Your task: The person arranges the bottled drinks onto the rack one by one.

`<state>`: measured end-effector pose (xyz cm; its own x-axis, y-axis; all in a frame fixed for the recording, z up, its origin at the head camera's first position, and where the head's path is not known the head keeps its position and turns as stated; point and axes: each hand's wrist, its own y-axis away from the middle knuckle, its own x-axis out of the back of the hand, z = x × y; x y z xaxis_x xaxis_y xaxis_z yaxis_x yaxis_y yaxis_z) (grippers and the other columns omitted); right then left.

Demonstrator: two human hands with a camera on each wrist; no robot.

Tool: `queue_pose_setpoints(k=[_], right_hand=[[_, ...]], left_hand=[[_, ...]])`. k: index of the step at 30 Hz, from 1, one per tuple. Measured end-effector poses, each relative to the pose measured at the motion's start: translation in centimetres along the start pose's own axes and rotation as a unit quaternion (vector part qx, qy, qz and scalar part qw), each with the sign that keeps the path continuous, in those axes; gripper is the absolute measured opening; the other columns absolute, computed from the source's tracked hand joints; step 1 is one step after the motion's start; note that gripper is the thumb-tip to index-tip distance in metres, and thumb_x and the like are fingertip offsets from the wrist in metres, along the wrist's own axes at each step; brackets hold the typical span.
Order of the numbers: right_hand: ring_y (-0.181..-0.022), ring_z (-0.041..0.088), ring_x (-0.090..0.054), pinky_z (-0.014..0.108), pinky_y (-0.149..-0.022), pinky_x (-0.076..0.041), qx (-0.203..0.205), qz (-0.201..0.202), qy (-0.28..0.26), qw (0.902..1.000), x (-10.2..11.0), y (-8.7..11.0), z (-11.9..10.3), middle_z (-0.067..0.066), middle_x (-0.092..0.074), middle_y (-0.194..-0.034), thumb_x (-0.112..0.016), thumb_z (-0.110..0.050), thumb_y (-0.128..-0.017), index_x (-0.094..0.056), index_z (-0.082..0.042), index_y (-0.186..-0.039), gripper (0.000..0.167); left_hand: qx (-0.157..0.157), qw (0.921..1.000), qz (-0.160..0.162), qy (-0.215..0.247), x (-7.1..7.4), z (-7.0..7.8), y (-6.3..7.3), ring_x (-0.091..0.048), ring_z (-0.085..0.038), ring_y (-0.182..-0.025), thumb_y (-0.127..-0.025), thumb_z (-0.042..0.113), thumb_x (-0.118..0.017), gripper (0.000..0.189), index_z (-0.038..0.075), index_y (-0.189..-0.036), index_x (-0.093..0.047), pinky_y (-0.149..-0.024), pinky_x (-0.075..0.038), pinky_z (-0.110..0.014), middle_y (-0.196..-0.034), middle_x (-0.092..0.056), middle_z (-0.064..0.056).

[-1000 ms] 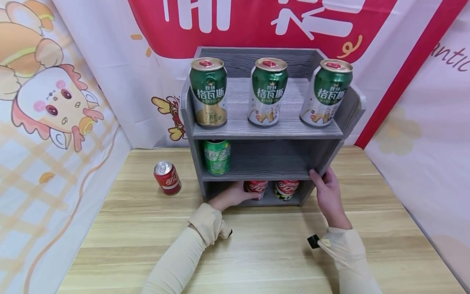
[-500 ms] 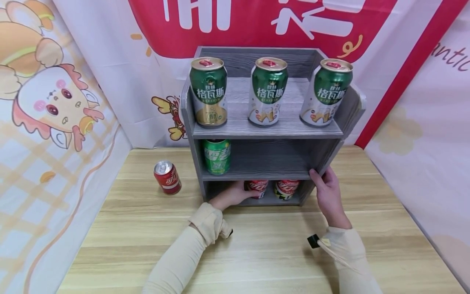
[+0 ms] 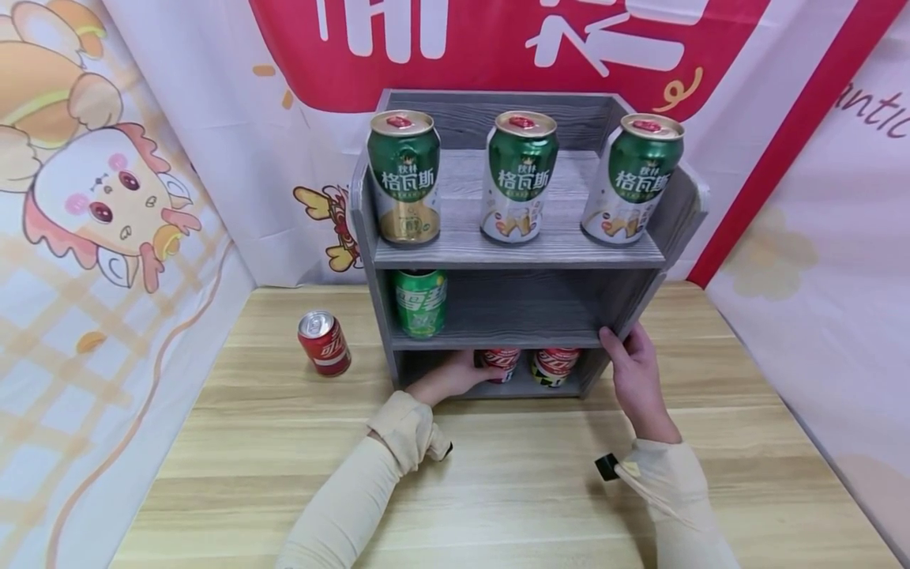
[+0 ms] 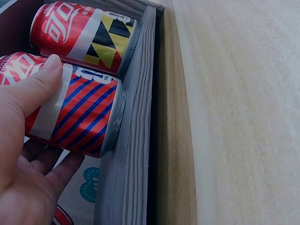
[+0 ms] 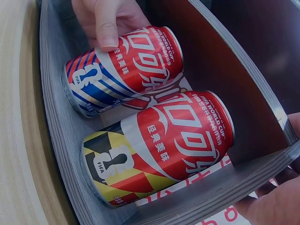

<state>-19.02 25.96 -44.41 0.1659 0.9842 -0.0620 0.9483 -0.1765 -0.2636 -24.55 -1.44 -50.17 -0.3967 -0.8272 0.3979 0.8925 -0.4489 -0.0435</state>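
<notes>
My left hand (image 3: 455,374) reaches into the bottom level of a grey wooden shelf (image 3: 519,257). Its thumb and fingers grip a red cola can with blue stripes (image 4: 86,112), which stands upright on the bottom board. Beside it, nearer the right side panel, stands another red cola can with a yellow and black checked pattern (image 5: 159,150). My right hand (image 3: 634,379) holds the shelf's right side panel, thumb at the front edge and fingers around the outside. In the head view the middle board hides the tops of both cola cans.
Three green-topped kvass cans (image 3: 521,178) stand spaced along the top level. A green can (image 3: 421,304) sits at the left of the middle level. On the wooden table (image 3: 498,490), left of the shelf, stands a red cola can (image 3: 325,344). Printed cloth hangs behind and on both sides.
</notes>
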Motion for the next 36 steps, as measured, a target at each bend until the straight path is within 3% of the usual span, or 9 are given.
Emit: queue_pose_setpoints(k=[8, 20, 27, 36], right_hand=[[-0.121, 0.01, -0.054, 0.018, -0.101, -0.044, -0.005, 0.002, 0.0, 1.0, -0.05, -0.03, 0.01, 0.005, -0.058, -0.133, -0.055, -0.015, -0.106, -0.046, -0.002, -0.148, 0.046], [-0.121, 0.011, -0.054, 0.018, -0.101, -0.044, -0.005, 0.006, 0.005, 1.0, -0.12, 0.0, -0.12, 0.007, -0.057, -0.134, -0.055, -0.015, -0.106, -0.046, -0.002, -0.148, 0.045], [-0.121, 0.011, -0.054, 0.018, -0.101, -0.044, -0.008, 0.006, 0.01, 0.9999, -0.09, 0.08, -0.16, 0.008, -0.056, -0.135, -0.055, -0.016, -0.106, -0.046, -0.002, -0.148, 0.045], [-0.119, 0.011, -0.055, 0.018, -0.1, -0.045, -0.004, 0.006, 0.003, 1.0, -0.11, 0.03, -0.05, 0.005, -0.059, -0.131, -0.055, -0.015, -0.106, -0.047, -0.002, -0.147, 0.044]], left_hand=[[-0.005, 0.9999, 0.011, -0.007, -0.07, -0.16, 0.14, -0.044, -0.041, -0.138, -0.092, 0.013, -0.076, 0.074, -0.01, -0.149, -0.035, -0.116, -0.036, -0.051, -0.145, -0.048, -0.028], [0.019, 0.9996, 0.019, -0.012, -0.15, -0.13, 0.16, -0.046, -0.04, -0.137, -0.09, 0.02, -0.078, 0.077, -0.009, -0.149, -0.037, -0.115, -0.038, -0.05, -0.144, -0.05, -0.027], [0.012, 0.9996, 0.022, -0.014, -0.11, -0.01, 0.43, -0.047, -0.04, -0.136, -0.09, 0.021, -0.078, 0.078, -0.008, -0.15, -0.037, -0.113, -0.04, -0.05, -0.144, -0.051, -0.027], [0.007, 1.0, 0.006, 0.0, 0.05, 0.13, 0.57, -0.046, -0.036, -0.137, -0.089, 0.026, -0.08, 0.086, -0.002, -0.154, -0.032, -0.114, -0.04, -0.049, -0.147, -0.048, -0.023]])
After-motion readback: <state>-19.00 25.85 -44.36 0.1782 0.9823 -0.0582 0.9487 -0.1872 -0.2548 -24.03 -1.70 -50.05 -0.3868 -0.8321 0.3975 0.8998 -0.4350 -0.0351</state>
